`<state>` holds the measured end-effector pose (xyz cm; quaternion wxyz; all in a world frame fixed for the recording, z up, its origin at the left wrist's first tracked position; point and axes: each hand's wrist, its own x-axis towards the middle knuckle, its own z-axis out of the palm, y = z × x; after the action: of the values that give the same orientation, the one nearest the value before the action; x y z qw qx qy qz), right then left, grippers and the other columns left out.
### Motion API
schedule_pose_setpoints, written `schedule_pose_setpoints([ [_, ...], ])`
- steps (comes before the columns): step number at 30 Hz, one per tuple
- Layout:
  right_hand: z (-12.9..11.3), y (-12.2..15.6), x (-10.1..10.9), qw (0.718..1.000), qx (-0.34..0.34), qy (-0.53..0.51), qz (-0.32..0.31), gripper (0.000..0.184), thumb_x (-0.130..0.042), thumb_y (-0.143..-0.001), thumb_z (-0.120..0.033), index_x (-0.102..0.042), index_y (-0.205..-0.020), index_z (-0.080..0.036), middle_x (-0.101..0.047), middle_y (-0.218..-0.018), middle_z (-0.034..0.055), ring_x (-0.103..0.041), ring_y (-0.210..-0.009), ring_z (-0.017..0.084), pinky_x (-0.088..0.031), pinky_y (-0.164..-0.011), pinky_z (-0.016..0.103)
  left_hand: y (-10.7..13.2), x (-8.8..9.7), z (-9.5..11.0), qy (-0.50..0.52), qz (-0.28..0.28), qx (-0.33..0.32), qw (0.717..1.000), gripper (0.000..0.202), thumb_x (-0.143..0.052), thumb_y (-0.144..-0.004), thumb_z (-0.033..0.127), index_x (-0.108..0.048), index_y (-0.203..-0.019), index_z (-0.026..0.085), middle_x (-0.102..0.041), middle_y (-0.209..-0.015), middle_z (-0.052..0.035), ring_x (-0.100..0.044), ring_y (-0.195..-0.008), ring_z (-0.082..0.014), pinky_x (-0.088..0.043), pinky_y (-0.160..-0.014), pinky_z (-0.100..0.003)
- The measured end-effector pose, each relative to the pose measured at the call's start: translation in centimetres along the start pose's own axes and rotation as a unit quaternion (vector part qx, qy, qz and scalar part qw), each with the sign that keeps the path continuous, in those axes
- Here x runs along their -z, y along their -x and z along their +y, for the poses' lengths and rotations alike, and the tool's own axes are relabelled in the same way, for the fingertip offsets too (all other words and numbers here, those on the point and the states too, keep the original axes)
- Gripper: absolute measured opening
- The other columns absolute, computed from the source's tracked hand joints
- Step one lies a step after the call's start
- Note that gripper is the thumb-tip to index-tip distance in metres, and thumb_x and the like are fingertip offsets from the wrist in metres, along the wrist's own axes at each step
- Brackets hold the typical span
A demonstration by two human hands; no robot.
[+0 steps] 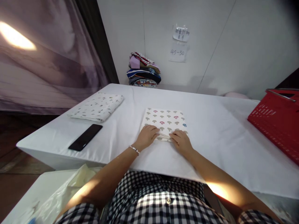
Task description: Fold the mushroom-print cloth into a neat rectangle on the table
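A folded white cloth [165, 119] printed with grey mushrooms and a few red and blue ones lies on the white-covered table in front of me. At its near left edge, my left hand [147, 137] has fingers on top of the fabric and grips the fold. My right hand [181, 141] grips the same near edge further right. Between the two hands the layered edge gapes slightly. Both thumbs are partly hidden, and a bracelet [134, 150] circles my left wrist.
Left on the table [210, 124] lie another folded patterned cloth [99, 105] and a black phone [85, 137]. A red plastic basket [277, 124] stands at the right. Stacked fabrics [144, 70] sit beyond the far edge, by the wall with paper signs [177, 53].
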<state>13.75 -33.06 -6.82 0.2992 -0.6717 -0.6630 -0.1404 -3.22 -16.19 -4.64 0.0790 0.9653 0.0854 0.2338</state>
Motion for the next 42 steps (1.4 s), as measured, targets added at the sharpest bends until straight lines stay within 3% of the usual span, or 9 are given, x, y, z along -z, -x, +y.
schedule_pose_setpoints([
  [5, 0.0, 0.1, -0.1, 1.0, -0.002, -0.008, 0.011, 0.023, -0.046, -0.09, -0.021, -0.065, -0.102, -0.019, -0.06, -0.093, 0.0078, -0.05, -0.083, 0.02, -0.04, -0.074, 0.036, -1.0, 0.8, 0.6, -0.049, -0.05, -0.027, 0.997, 0.026, -0.046, -0.09, 0.027, -0.057, -0.112, 0.019, -0.061, -0.099, -0.005, -0.052, -0.09, -0.0197, -0.039, -0.078, -0.034],
  [10, 0.1, 0.1, -0.2, 1.0, -0.005, -0.009, 0.011, 0.024, -0.045, -0.09, -0.021, -0.065, -0.104, -0.02, -0.06, -0.093, 0.0079, -0.05, -0.084, 0.02, -0.04, -0.074, 0.036, -2.0, 1.2, 1.5, -0.108, -0.089, -0.053, 0.989, 0.031, -0.041, -0.087, 0.011, -0.054, -0.114, 0.017, -0.059, -0.095, -0.0064, -0.051, -0.085, -0.0196, -0.038, -0.075, -0.034],
  [19, -0.1, 0.2, 0.0, 1.0, -0.024, -0.017, 0.004, 0.024, -0.044, -0.091, -0.023, -0.065, -0.104, -0.022, -0.06, -0.093, 0.0073, -0.051, -0.083, 0.02, -0.041, -0.074, 0.037, -0.2, -0.4, 1.7, -0.123, -0.027, -0.035, 0.991, 0.02, -0.041, -0.087, 0.008, -0.058, -0.094, 0.017, -0.057, -0.09, -0.0069, -0.049, -0.086, -0.0215, -0.038, -0.073, -0.036],
  [31, -0.1, 0.3, -0.2, 0.999, -0.024, -0.026, 0.013, 0.022, -0.046, -0.09, -0.023, -0.065, -0.102, -0.02, -0.06, -0.094, 0.0066, -0.05, -0.084, 0.02, -0.041, -0.075, 0.036, 0.5, 0.0, 1.7, -0.063, -0.014, -0.012, 0.998, 0.023, -0.044, -0.085, 0.009, -0.059, -0.099, 0.018, -0.059, -0.096, -0.0071, -0.05, -0.092, -0.0212, -0.04, -0.079, -0.036],
  [36, -0.1, 0.3, -0.2, 0.999, -0.028, -0.019, 0.009, 0.023, -0.047, -0.09, -0.023, -0.065, -0.102, -0.021, -0.061, -0.093, 0.0067, -0.051, -0.084, 0.02, -0.041, -0.075, 0.037, 0.0, 0.0, 2.2, -0.015, -0.011, -0.008, 1.0, 0.02, -0.047, -0.087, 0.02, -0.057, -0.105, 0.019, -0.059, -0.098, -0.0066, -0.05, -0.094, -0.0205, -0.04, -0.08, -0.036],
  [42, -0.1, 0.4, -0.2, 0.999, -0.027, -0.015, 0.01, 0.022, -0.048, -0.089, -0.022, -0.066, -0.103, -0.021, -0.06, -0.094, 0.0066, -0.051, -0.085, 0.02, -0.041, -0.075, 0.036, 0.1, -0.6, 2.1, -0.021, -0.01, 0.0, 1.0, 0.014, -0.048, -0.089, 0.021, -0.061, -0.093, 0.019, -0.06, -0.091, -0.0055, -0.05, -0.088, -0.0196, -0.04, -0.078, -0.036],
])
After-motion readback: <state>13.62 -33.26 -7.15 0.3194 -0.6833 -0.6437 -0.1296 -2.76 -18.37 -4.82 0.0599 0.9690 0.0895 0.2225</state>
